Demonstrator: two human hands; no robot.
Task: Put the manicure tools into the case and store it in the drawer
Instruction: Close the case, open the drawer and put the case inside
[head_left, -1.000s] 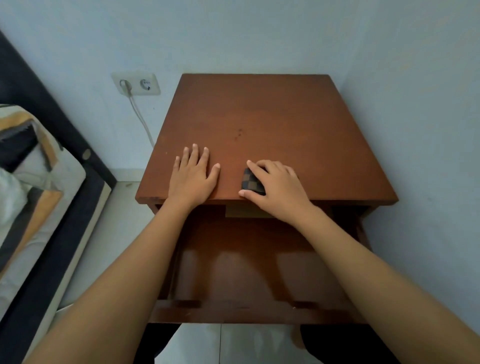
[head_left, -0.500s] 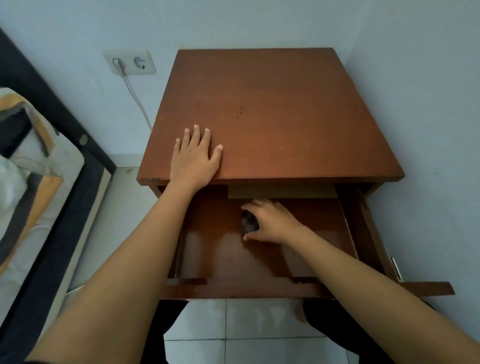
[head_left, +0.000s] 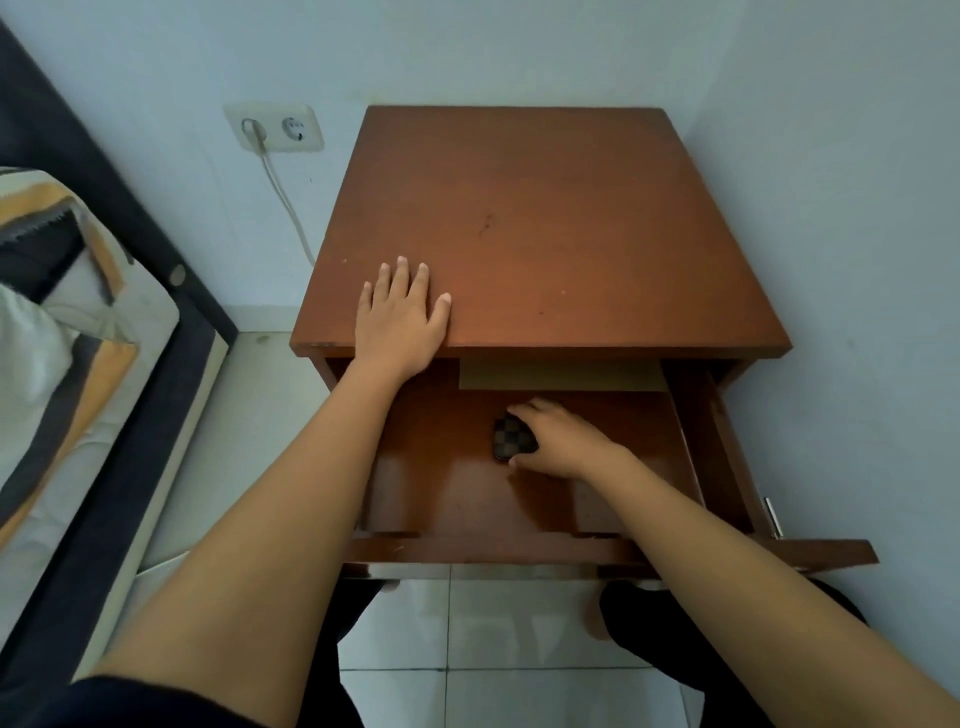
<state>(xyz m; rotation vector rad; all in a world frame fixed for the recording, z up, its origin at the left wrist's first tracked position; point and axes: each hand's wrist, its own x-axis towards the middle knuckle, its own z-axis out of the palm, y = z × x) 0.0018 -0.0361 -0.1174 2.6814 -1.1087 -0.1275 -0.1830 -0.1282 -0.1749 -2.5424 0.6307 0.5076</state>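
A small dark checkered manicure case (head_left: 508, 437) lies on the floor of the pulled-out wooden drawer (head_left: 447, 493). My right hand (head_left: 558, 439) is inside the drawer with its fingers curled around the case's right side, thumb at its near edge. My left hand (head_left: 401, 317) rests flat, fingers spread, on the front left part of the brown nightstand top (head_left: 571, 234). No loose manicure tools are visible.
The drawer front (head_left: 519, 552) juts toward me over the white tiled floor. A bed with a striped cover (head_left: 57, 332) and dark frame stands to the left. A wall socket (head_left: 275, 127) with a plugged cable sits left of the nightstand. Walls close in behind and at right.
My right hand carried the case from the nightstand's front edge down into the open drawer and set it on the drawer floor. My left hand stayed flat on the top.
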